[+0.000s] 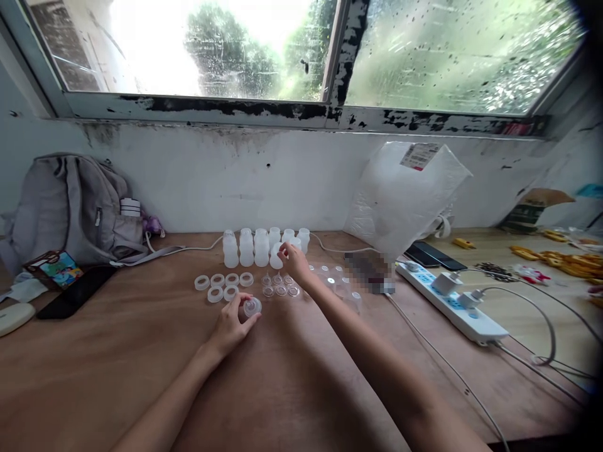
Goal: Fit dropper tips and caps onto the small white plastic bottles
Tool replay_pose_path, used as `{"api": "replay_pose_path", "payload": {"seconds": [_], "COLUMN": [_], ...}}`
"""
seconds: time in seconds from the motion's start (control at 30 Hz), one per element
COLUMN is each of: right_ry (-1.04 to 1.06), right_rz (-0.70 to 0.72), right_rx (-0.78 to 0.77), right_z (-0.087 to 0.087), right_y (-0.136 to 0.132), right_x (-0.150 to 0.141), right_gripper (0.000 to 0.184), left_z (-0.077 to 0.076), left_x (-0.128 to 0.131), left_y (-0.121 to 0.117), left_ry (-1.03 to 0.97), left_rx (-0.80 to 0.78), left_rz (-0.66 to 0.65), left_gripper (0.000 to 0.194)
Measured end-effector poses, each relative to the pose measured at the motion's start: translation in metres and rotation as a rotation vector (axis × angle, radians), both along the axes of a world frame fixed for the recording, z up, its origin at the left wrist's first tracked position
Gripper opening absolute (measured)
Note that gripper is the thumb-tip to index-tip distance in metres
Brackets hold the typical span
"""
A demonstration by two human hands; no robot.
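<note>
My left hand (230,323) is closed around a translucent bottle nipple set in a screw ring (252,307), just above the table. My right hand (294,260) reaches to the bottles, its fingers pinched at the rim of a frosted baby bottle (276,257) in the front row. More frosted bottles (246,248) stand upright beside and behind it. Left of centre lie several white screw rings (217,280). Clear silicone nipples (281,290) sit in rows under my right wrist. Clear caps (331,280) lie to the right, partly hidden by my right forearm.
A grey backpack (70,201) and a black phone (75,292) are at the left. To the right are a white power strip (452,304) with plugs and cables, dark phones (436,255) and a white plastic bag (405,194) against the wall.
</note>
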State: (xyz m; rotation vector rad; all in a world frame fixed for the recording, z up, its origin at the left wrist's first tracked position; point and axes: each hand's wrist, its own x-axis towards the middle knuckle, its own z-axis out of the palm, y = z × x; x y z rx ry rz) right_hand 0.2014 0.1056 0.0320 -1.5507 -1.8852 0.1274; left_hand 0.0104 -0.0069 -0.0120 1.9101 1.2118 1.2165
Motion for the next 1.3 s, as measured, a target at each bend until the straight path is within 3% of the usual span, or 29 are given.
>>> {"api": "replay_pose_path", "payload": {"seconds": [0.13, 0.23, 0.3, 0.43, 0.57, 0.7, 0.77, 0.9, 1.1, 1.3], "right_ry": [0.045, 0.219, 0.352, 0.518, 0.463, 0.492, 0.487, 0.439, 0.230, -0.041], "right_rz": [0.017, 0.019, 0.112, 0.321, 0.320, 0.358, 0.389, 0.385, 0.405, 0.350], "right_rx": [0.091, 0.298, 0.317, 0.079, 0.060, 0.063, -0.001, -0.153, -0.023, 0.053], "right_z": [0.021, 0.042, 0.047, 0.026, -0.005, -0.020, -0.029, -0.046, -0.042, -0.040], "right_y": [-0.029, -0.057, -0.075, -0.098, -0.108, -0.112, -0.114, -0.116, -0.117, -0.121], "right_x": [0.006, 0.015, 0.020, 0.021, 0.014, 0.007, 0.003, -0.002, -0.002, 0.004], "right_gripper": [0.013, 0.013, 0.013, 0.014, 0.016, 0.041, 0.051, 0.047, 0.050, 0.054], "left_z": [0.000, 0.000, 0.001, 0.005, 0.009, 0.011, 0.012, 0.011, 0.011, 0.011], "left_x": [0.000, 0.001, 0.001, 0.001, -0.001, 0.001, 0.003, 0.007, 0.008, 0.014], "left_y": [0.002, 0.006, 0.008, 0.007, 0.005, 0.002, 0.001, -0.002, -0.004, -0.008], "left_ry": [-0.130, -0.324, -0.424, -0.545, -0.641, -0.743, -0.786, -0.855, -0.889, -0.833], "left_rx": [-0.075, -0.211, -0.283, -0.362, -0.441, -0.509, -0.554, -0.620, -0.625, -0.605], "left_rz": [0.001, -0.014, -0.017, -0.006, -0.030, -0.064, -0.089, -0.151, -0.238, -0.171], "left_gripper": [0.028, 0.036, 0.038, 0.036, 0.034, 0.031, 0.029, 0.028, 0.026, 0.030]}}
